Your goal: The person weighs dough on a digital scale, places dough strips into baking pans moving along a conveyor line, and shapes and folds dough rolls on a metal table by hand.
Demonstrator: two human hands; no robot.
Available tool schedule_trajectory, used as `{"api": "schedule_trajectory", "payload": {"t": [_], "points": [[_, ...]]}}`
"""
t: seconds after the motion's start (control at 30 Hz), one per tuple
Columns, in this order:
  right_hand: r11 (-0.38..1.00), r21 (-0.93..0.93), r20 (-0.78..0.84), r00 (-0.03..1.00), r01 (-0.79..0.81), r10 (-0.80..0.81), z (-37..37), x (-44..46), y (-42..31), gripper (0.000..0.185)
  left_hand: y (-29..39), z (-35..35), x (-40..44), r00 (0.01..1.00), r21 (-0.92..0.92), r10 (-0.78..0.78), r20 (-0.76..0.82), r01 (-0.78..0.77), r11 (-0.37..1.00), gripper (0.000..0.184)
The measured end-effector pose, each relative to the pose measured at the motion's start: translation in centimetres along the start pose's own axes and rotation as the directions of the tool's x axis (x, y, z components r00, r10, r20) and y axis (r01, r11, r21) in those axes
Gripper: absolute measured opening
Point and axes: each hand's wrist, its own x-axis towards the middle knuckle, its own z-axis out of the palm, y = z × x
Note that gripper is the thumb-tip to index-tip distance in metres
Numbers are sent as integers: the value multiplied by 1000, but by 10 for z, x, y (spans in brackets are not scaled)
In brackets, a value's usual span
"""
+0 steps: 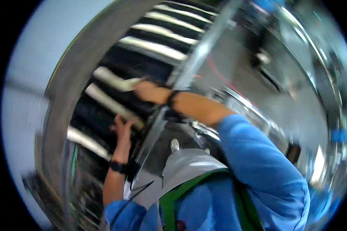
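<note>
Several long pale strips (154, 49) lie across a black surface in a row, with dark gaps between them. My left hand (123, 127) is over the near part of the row, fingers apart, at the end of one pale strip (108, 102). Farther up, my right hand (146, 91) is at the end of another pale strip (110, 79). Something small and pale shows at its fingertips, but motion blur hides how the fingers lie around it. A dark band circles each wrist.
A metal rail (198, 56) runs along the right side of the black surface. Left of it is a grey-brown border (71, 65) beside a pale wall. Blurred metal equipment (250, 109) stands on the right, and a shoe (175, 144) shows below.
</note>
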Motion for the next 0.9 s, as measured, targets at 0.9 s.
{"api": "schedule_trajectory", "payload": {"t": [0.9], "points": [[537,115,-401,455,-836,795,72,-649,-155,44,32,-9,-136,876,157,246,416,-336,929,50]]}}
